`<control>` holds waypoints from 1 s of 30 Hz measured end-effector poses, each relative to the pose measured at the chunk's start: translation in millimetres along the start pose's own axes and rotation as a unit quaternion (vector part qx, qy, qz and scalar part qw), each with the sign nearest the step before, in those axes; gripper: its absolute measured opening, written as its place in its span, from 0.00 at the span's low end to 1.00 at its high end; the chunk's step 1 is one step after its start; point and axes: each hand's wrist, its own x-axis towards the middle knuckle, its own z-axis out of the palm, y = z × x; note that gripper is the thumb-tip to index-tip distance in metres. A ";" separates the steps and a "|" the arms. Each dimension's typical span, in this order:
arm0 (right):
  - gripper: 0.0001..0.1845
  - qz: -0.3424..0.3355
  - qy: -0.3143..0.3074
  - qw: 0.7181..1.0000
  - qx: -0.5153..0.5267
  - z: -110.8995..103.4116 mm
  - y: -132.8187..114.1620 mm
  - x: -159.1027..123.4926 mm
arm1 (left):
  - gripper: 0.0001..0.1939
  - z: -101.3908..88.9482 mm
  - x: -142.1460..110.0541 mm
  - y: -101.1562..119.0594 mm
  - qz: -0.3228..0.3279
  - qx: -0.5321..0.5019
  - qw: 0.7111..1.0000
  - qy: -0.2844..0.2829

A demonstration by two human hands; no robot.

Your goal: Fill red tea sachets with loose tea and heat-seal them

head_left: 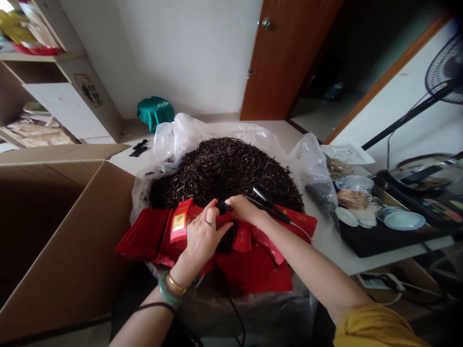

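My left hand [203,230], wearing a ring, has its fingers bent round a small red packet [216,201], only a sliver of which shows. Fingertips of my right hand [244,208] are pressed together against a dark patch at that packet; what they pinch is hidden. Just left of my left hand stands a red packet with a gold label [178,222]. Behind both hands rises a big heap of dark dried leaves, like loose tea [231,164], in a clear plastic bag [191,126]. A long black and silver tool [269,201] with a pale cord lies beside my right wrist.
A stack of red packets [142,233] lies to the left, and more loose red packets [258,270] lie in front. An open cardboard box [72,250] stands on the left. At the right, plastic tubs [354,183] and a lid [404,220] sit on a side table, near a fan [446,72].
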 end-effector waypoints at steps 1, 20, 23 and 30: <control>0.07 0.008 0.022 1.000 0.010 -5.4 0.9 -0.9 | 0.17 -0.2 0.2 0.0 0.001 0.002 1.000 0.002; 0.10 -0.066 0.151 0.964 0.210 -41.3 -53.9 -39.3 | 0.18 -0.5 0.3 0.4 0.009 0.048 0.999 -0.001; 0.10 -0.077 0.120 0.966 0.217 -43.1 -54.7 -42.7 | 0.18 0.2 -0.1 0.0 0.017 0.042 0.999 0.008; 0.21 -0.079 0.134 0.981 0.114 -43.3 -52.7 -34.4 | 0.18 2.3 -0.7 0.3 0.028 0.029 0.999 0.019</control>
